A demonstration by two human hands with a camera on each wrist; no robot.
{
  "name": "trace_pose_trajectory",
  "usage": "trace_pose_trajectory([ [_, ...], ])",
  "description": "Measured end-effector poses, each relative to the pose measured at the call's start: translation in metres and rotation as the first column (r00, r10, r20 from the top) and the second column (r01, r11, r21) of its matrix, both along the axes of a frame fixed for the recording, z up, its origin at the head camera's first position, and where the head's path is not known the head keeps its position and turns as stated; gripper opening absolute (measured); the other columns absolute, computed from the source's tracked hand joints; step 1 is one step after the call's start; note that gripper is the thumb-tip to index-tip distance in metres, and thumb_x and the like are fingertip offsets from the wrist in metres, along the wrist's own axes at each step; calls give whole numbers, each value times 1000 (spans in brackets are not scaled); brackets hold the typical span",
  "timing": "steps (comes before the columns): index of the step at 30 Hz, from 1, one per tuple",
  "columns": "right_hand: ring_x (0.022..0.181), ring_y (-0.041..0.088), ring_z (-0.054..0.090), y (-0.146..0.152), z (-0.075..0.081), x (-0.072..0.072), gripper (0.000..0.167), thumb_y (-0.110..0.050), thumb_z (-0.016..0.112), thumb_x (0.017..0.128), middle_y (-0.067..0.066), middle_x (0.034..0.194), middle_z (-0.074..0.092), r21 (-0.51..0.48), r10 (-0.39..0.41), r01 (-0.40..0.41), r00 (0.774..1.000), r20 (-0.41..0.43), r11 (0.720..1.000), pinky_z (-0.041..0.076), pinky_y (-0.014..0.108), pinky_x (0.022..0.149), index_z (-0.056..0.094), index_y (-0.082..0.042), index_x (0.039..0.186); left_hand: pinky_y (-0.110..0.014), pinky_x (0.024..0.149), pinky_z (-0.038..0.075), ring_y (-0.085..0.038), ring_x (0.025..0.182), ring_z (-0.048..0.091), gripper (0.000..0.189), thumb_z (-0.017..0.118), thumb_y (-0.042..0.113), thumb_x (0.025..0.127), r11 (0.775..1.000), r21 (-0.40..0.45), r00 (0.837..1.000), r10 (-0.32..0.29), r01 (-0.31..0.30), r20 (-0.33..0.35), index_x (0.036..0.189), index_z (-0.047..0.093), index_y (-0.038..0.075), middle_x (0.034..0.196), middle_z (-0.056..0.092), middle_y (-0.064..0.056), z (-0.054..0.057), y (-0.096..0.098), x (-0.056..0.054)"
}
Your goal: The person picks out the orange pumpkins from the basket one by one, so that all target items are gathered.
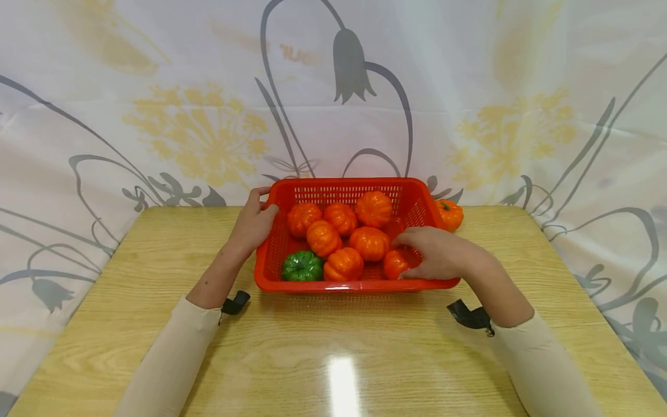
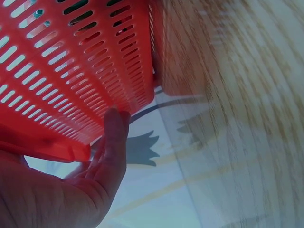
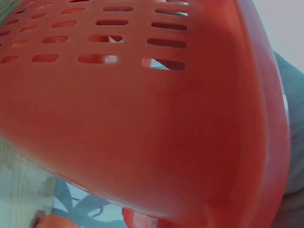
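A red plastic basket with slotted walls stands on the table and holds several small orange pumpkins and one green pumpkin. My left hand grips the basket's left rim; in the left wrist view its thumb lies against the slotted wall. Inside the basket's right end, my right hand holds an orange pumpkin, fingers behind it and thumb in front. The right wrist view mostly shows the basket's outer wall, which hides most of that hand.
Behind the basket's right end, an orange pumpkin with a green stem lies on the wooden table. A flower-patterned cloth hangs along the back and sides. Dark straps show at both wrists.
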State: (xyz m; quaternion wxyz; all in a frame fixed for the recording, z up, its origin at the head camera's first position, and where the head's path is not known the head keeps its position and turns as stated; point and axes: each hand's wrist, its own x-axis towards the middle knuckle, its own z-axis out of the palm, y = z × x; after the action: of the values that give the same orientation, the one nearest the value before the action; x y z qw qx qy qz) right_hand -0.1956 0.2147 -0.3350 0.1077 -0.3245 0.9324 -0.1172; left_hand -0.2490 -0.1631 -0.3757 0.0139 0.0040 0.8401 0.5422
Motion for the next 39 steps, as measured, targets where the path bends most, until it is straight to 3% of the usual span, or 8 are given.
trace_pose_trajectory([
  [10,123,34,64,0,-2,-1,49,-26,88,86,8,129,71,7,-9,9,1000,-9,1000,48,55,110,70,-7,128,-49,91,61,-39,108,69,57,42,25,108,1000,-2,1000,2,-2,3,162,31,11,135,58,-23,0,0,0],
  [18,112,26,65,4,-5,-5,44,-22,90,83,-2,117,71,-73,36,-39,999,-35,997,51,50,103,71,-11,120,-46,85,63,-40,107,71,57,42,24,109,1000,1,1000,1,-1,5,162,30,11,135,57,-23,0,0,1],
  [26,121,25,63,10,-6,-5,43,-20,88,83,-3,123,68,-136,57,-64,997,-57,989,48,52,110,71,-15,123,-47,87,63,-39,107,70,56,42,25,109,1000,0,1000,-7,7,1,162,30,11,135,57,-23,1,1,1],
  [39,119,15,58,24,0,-6,47,-20,84,86,-7,128,63,-297,66,-100,990,-123,950,51,47,102,69,-20,131,-47,87,63,-40,108,70,57,41,24,109,1000,-3,1000,-7,7,-7,162,30,10,136,57,-24,2,0,2],
])
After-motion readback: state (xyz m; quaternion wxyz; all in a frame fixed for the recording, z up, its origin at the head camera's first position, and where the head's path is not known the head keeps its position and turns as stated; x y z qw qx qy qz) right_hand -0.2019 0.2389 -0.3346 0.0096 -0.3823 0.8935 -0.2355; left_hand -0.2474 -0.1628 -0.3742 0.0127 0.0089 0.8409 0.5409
